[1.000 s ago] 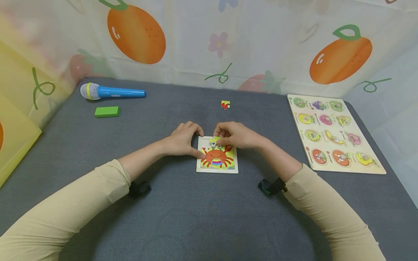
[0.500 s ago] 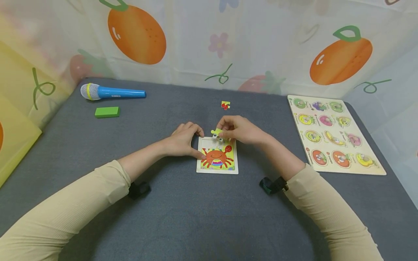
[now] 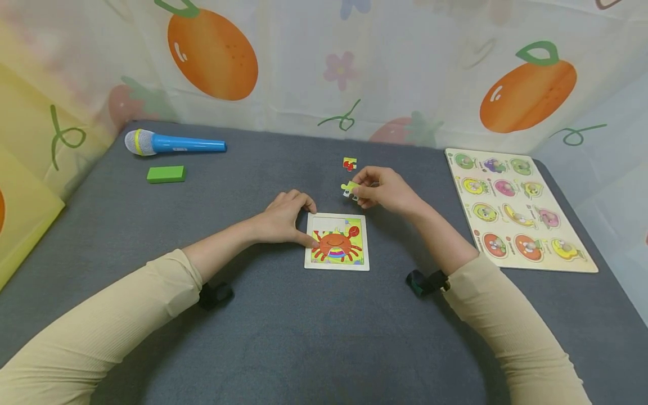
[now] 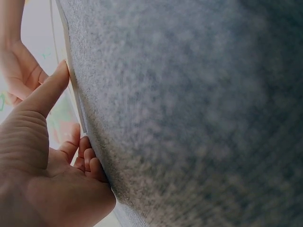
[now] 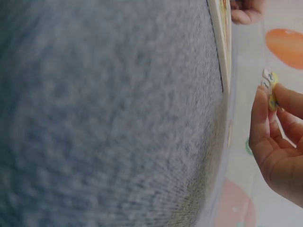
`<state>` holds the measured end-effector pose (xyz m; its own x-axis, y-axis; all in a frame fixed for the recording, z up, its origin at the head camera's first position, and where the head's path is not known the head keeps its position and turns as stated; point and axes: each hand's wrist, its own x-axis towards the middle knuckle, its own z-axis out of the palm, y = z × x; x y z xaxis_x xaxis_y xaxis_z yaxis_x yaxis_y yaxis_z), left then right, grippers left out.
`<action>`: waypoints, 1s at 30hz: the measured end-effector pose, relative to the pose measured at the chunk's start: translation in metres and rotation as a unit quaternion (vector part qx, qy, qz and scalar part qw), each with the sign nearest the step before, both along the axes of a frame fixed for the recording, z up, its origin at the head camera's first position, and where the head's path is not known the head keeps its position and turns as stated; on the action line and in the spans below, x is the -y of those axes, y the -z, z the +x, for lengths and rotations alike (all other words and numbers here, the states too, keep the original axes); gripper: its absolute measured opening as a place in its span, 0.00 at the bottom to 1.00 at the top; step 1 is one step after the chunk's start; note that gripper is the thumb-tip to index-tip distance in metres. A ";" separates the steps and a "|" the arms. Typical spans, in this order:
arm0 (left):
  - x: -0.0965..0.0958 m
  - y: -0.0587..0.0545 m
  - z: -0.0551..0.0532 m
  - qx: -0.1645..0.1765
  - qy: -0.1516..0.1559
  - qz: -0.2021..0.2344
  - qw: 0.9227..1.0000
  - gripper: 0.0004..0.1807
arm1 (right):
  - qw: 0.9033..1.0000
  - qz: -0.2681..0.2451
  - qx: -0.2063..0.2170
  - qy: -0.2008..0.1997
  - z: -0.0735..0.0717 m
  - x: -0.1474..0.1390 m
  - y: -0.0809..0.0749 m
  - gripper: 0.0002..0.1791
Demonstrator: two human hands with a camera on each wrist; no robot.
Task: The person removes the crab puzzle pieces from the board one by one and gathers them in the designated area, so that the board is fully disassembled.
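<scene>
R hand (image 3: 381,189) is pinching the yellow pc (image 3: 348,187) w/ the eyes btwn thumb & fingers, off the bench (image 3: 324,332), just past the far rim of the crab tray (image 3: 336,267). L hand (image 3: 283,222) is spreading fairly wide round the tray's far L corner, thumb resting on the L rim, a finger at the corner; palm's holding nothing afaict.

Risks, my read: the pc is small & only fingertips are gripping it, so a slip could be dropping or flipping it. L thumb is reaching close to the picture's edge, so a hard push might be shoving the tray askew. A careless R move could be knocking the red-and-yellow pc (image 3: 349,163), which is lying just beyond.

Around: fruit board (image 3: 508,229) is sitting far R, near the R sleeve (image 3: 511,315); its near corner might be catching the cuff, can't tell if touching. Blue mic (image 3: 184,144) & green block (image 3: 166,174) are lying far L, well apart. Black straps (image 3: 423,283) are hanging by both wrists, poss. dragging.
</scene>
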<state>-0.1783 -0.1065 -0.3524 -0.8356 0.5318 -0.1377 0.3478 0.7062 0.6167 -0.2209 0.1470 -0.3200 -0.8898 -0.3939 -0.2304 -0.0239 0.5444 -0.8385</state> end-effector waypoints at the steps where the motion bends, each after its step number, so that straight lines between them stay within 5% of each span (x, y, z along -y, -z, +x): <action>1: 0.000 0.000 0.000 0.000 0.001 0.000 1.000 0.34 | 1.000 -0.001 -0.003 0.007 -0.001 -0.001 0.000 0.13; 10: 0.000 0.002 0.000 -0.004 0.001 -0.004 1.000 0.33 | 0.997 -0.006 -0.018 0.071 -0.008 -0.008 0.002 0.14; 30: -0.002 0.001 0.004 -0.032 0.029 0.045 0.998 0.32 | 0.993 -0.031 -0.024 0.110 -0.018 -0.019 0.006 0.14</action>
